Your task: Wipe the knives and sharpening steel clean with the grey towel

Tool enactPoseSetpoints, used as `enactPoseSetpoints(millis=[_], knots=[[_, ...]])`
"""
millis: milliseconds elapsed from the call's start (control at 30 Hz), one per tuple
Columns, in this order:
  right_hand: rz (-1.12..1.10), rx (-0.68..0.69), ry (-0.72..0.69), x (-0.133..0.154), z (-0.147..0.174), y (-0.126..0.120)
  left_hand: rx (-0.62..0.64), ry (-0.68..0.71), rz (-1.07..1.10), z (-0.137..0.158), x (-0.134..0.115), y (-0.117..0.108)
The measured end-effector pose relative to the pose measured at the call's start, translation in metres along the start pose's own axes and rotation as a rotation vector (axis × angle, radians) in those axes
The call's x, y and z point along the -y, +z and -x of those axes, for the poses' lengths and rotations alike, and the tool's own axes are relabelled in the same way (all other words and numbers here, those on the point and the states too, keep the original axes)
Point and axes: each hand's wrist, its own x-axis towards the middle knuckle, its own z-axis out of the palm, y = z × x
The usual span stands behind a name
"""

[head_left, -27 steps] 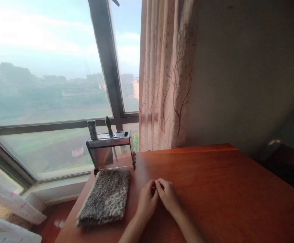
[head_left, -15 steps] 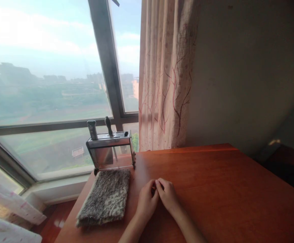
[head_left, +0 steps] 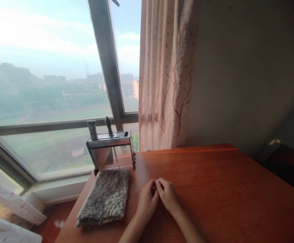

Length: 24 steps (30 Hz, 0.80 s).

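Observation:
Both my hands rest on the wooden table (head_left: 220, 199), meeting at the fingertips. My left hand (head_left: 148, 197) has its fingers curled inward and pressed against the other hand; nothing shows in it. Likewise closed, my right hand (head_left: 167, 195) leans in from the right with its thumb against the left hand's fingers. To the left of my hands, and apart from them, lies a folded grey-and-white fluffy cloth (head_left: 105, 195). Behind the cloth a metal-framed knife block (head_left: 109, 139) with clear sides stands upright, a knife (head_left: 92, 130) and a sharpening steel (head_left: 108, 125) in its slots.
A large window (head_left: 48, 84) with dark frames lies beyond the table's left side. A patterned curtain (head_left: 166, 77) hangs behind the table's far edge. More curtain cloth (head_left: 7, 226) is at the lower left, and a dark wall (head_left: 238, 77) rises at the right.

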Motion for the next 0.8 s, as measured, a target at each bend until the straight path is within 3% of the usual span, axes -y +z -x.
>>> enactPoseSetpoints(millis=[800], knots=[[-0.009,-0.003,0.004,0.0041,0.0004,-0.0018,-0.017,0.001,-0.006,0.0008,-0.0002,-0.0001]])
